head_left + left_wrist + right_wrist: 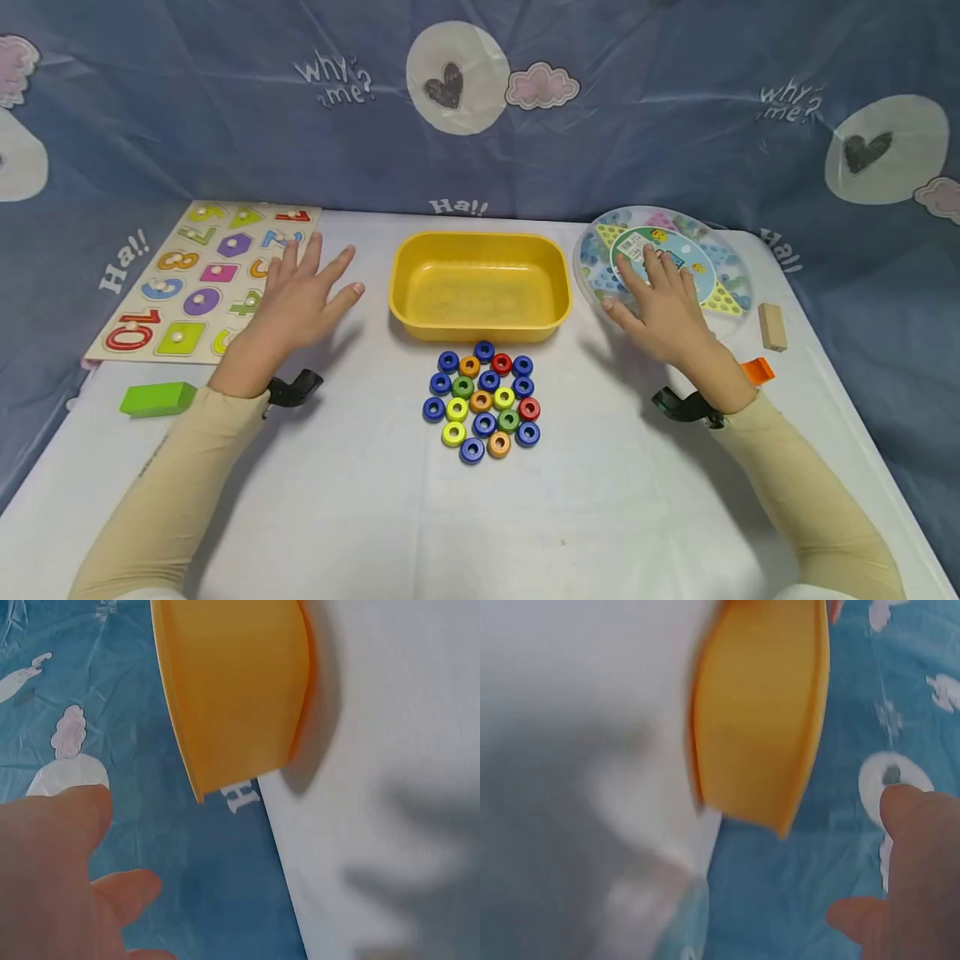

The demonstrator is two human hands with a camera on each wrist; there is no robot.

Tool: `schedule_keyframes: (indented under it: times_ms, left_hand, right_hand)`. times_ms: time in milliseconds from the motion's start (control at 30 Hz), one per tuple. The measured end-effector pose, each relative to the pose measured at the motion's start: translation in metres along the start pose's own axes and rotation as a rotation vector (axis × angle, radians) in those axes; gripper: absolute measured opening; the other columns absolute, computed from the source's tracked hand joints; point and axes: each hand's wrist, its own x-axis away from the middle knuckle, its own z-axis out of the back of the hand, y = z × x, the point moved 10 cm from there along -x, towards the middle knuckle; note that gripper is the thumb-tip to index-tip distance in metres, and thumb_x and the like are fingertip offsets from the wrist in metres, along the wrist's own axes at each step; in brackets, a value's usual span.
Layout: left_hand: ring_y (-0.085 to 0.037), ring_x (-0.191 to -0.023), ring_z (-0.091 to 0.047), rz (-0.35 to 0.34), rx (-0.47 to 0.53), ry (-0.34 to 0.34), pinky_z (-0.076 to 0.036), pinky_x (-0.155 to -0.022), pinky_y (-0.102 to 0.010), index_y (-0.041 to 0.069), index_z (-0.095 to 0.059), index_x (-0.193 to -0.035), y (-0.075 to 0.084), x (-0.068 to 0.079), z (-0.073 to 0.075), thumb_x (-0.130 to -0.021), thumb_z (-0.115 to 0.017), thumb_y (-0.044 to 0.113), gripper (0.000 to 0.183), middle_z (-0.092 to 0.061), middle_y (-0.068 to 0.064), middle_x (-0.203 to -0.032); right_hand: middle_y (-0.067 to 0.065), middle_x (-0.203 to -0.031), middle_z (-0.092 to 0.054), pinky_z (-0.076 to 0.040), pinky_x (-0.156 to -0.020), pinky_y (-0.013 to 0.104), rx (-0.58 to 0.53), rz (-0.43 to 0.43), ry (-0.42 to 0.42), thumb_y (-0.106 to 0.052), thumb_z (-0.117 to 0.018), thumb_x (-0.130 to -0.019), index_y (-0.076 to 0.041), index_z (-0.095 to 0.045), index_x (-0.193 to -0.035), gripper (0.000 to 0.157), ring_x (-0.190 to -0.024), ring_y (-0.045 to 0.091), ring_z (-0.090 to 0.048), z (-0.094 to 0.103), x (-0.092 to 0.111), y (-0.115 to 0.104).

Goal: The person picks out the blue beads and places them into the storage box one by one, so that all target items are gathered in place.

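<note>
The left hand (pixel 300 300), empty with fingers spread, overlaps the number board (pixel 225 323); a careless inward sweep could scatter the loose rings (pixel 481 393) just in front of the yellow tray (pixel 480 330). The right hand (pixel 663 312), also spread and empty, hides part of the round clear case (pixel 716 262), so contact is unclear; its wrist partly covers an orange piece (pixel 759 370).

The tub (pixel 480 325) is made of smooth yellow plastic, and the rings (pixel 481 409) are finished smooth and glossy. The round case (pixel 697 250) is faced with clear, shiny plastic, whereas the small block (pixel 772 327) is made of bare, matt wood. A matt finish is seen on the white cloth (pixel 360 500), and a creased, faintly shiny one on the blue sheet (pixel 637 125).
</note>
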Motion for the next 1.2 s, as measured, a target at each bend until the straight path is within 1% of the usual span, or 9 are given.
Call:
schedule_keyframes:
  times_ms: [133,233,300,400,533,633,800,1033,1200]
  left_hand:
    - [-0.055,-0.144,0.003,-0.034,0.061,0.012,0.001,-0.115,-0.073,0.017,-0.027,-0.155,0.009,-0.003,-0.006,-0.1,-0.036,0.053,0.066,-0.003,-0.028,-0.16]
    - [-0.054,-0.145,-0.004,-0.064,0.131,0.014,-0.005,-0.116,-0.071,0.016,-0.028,-0.154,0.016,-0.008,-0.016,-0.101,-0.039,0.049,0.064,-0.008,-0.027,-0.16]
    - [-0.052,-0.146,-0.008,-0.079,0.192,0.009,-0.007,-0.118,-0.069,0.016,-0.028,-0.154,0.02,-0.011,-0.024,-0.101,-0.04,0.045,0.062,-0.01,-0.026,-0.161]
    - [-0.046,-0.147,-0.013,-0.091,0.308,0.002,-0.012,-0.12,-0.064,0.015,-0.029,-0.154,0.026,-0.016,-0.036,-0.102,-0.042,0.039,0.059,-0.015,-0.023,-0.161]
    - [-0.037,-0.143,-0.032,-0.055,0.55,0.007,-0.033,-0.116,-0.055,0.015,-0.032,-0.152,0.025,-0.021,-0.052,-0.102,-0.043,0.031,0.054,-0.027,-0.015,-0.159]
    - [-0.033,-0.135,-0.045,0.001,0.762,0.011,-0.049,-0.105,-0.045,0.018,-0.035,-0.151,0.019,-0.023,-0.065,-0.102,-0.045,0.025,0.051,-0.032,-0.011,-0.157]
    - [-0.033,-0.129,-0.048,0.038,1.021,0.011,-0.057,-0.092,-0.029,0.015,-0.037,-0.15,0.015,-0.023,-0.076,-0.1,-0.046,0.013,0.05,-0.036,-0.014,-0.152]
    - [-0.028,-0.121,-0.052,0.025,1.101,0.031,-0.059,-0.085,-0.021,0.013,-0.04,-0.148,0.01,-0.024,-0.08,-0.098,-0.048,0.011,0.051,-0.04,-0.016,-0.149]
    - [-0.026,-0.118,-0.053,0.007,1.116,0.048,-0.059,-0.083,-0.021,0.011,-0.041,-0.147,0.01,-0.024,-0.08,-0.097,-0.049,0.009,0.05,-0.041,-0.018,-0.147]
  right_hand:
    - [0.026,-0.153,-0.031,-0.022,-0.115,0.067,-0.038,0.098,0.037,-0.049,-0.049,-0.097,-0.012,-0.041,-0.148,0.063,-0.14,0.048,-0.029,-0.01,0.006,-0.023]
    - [0.021,-0.13,-0.058,-0.042,-0.104,0.058,-0.094,0.21,0.08,-0.04,-0.058,-0.094,-0.006,-0.06,-0.128,0.049,-0.121,0.04,-0.053,-0.017,0.014,-0.045]
    - [0.014,-0.114,-0.067,-0.051,-0.095,0.049,-0.133,0.283,0.073,-0.038,-0.062,-0.092,-0.006,-0.066,-0.116,0.04,-0.107,0.031,-0.062,-0.024,0.019,-0.06]
    - [0.005,-0.108,-0.069,-0.055,-0.091,0.041,-0.213,0.366,-0.008,-0.034,-0.065,-0.092,-0.01,-0.068,-0.113,0.032,-0.101,0.021,-0.064,-0.039,0.026,-0.081]
    - [0.003,-0.117,-0.068,-0.054,-0.097,0.038,-0.352,0.445,-0.115,-0.021,-0.066,-0.092,-0.011,-0.066,-0.121,0.03,-0.109,0.017,-0.063,-0.057,0.029,-0.103]
    - [0.005,-0.122,-0.067,-0.053,-0.101,0.039,-0.421,0.5,-0.141,-0.01,-0.065,-0.091,-0.011,-0.068,-0.12,0.03,-0.114,0.019,-0.062,-0.065,0.028,-0.115]
    - [0.008,-0.121,-0.068,-0.054,-0.099,0.039,-0.459,0.532,-0.133,-0.002,-0.066,-0.087,-0.01,-0.071,-0.112,0.026,-0.113,0.021,-0.063,-0.07,0.024,-0.121]
    - [0.006,-0.116,-0.07,-0.055,-0.096,0.038,-0.48,0.528,-0.12,-0.003,-0.068,-0.088,-0.009,-0.071,-0.11,0.023,-0.109,0.019,-0.065,-0.07,0.021,-0.119]
    - [0.003,-0.111,-0.07,-0.058,-0.091,0.033,-0.444,0.582,-0.05,-0.004,-0.07,-0.087,-0.008,-0.072,-0.107,0.021,-0.104,0.016,-0.065,-0.049,0.026,-0.129]
